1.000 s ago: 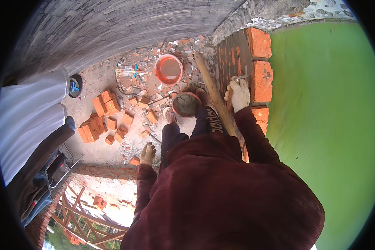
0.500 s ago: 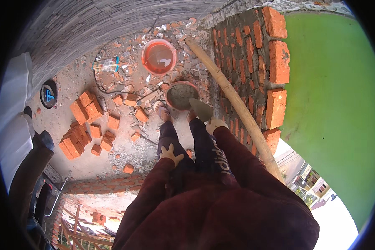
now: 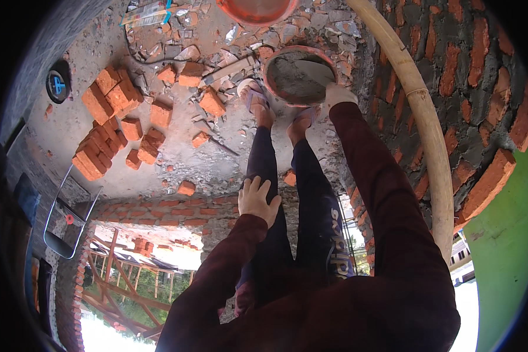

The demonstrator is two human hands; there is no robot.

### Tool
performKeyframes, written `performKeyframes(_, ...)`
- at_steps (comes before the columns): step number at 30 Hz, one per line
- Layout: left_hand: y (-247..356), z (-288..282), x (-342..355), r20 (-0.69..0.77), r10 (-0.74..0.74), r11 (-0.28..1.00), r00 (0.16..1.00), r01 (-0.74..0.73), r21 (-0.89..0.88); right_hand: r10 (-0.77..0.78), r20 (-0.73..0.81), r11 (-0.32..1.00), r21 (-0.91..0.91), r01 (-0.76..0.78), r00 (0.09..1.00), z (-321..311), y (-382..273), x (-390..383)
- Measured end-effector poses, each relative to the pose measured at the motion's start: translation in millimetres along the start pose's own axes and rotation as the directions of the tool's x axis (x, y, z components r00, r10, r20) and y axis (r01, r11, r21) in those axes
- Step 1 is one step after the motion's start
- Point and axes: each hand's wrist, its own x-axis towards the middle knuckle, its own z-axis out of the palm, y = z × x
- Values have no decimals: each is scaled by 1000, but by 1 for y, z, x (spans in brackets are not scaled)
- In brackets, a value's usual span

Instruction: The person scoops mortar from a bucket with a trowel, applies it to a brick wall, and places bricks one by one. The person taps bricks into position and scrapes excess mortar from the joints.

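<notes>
My right hand (image 3: 339,94), pale-gloved, grips a trowel (image 3: 312,69) whose blade is in grey mortar inside an orange bucket (image 3: 268,77). The handle is hidden under my fingers. My left hand (image 3: 257,202) lies with spread fingers against my left thigh, holding nothing. Beside my right arm a long bamboo pole (image 3: 425,135) slants along a brick wall with rough mortar joints (image 3: 452,70); loose-edged bricks (image 3: 486,186) line its outer edge.
Stacked bricks (image 3: 111,97) lie at left, with rubble (image 3: 188,35) around my feet. A second bucket (image 3: 256,9) is beyond the mortar one. A metal-framed object (image 3: 70,211) stands at lower left, a black round container (image 3: 58,86) above it. A green surface (image 3: 498,246) fills the right.
My right hand with the trowel has left the brick wall and reached down into the mortar bucket. My left hand has come onto my thigh. The view has tilted downward.
</notes>
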Motion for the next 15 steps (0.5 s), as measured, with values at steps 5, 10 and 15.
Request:
performKeyframes(5,1,7,2,12,-26,1000,1000,26,-10,-62,92,981,187,43,994,29,-28,16)
performKeyframes(10,0,4,5,3,-26,999,1000,26,-20,-97,-65,868,484,116,993,97,-18,20)
performKeyframes(15,-1,-2,9,4,-17,1000,1000,17,16,-152,-192,749,618,239,970,129,-9,25)
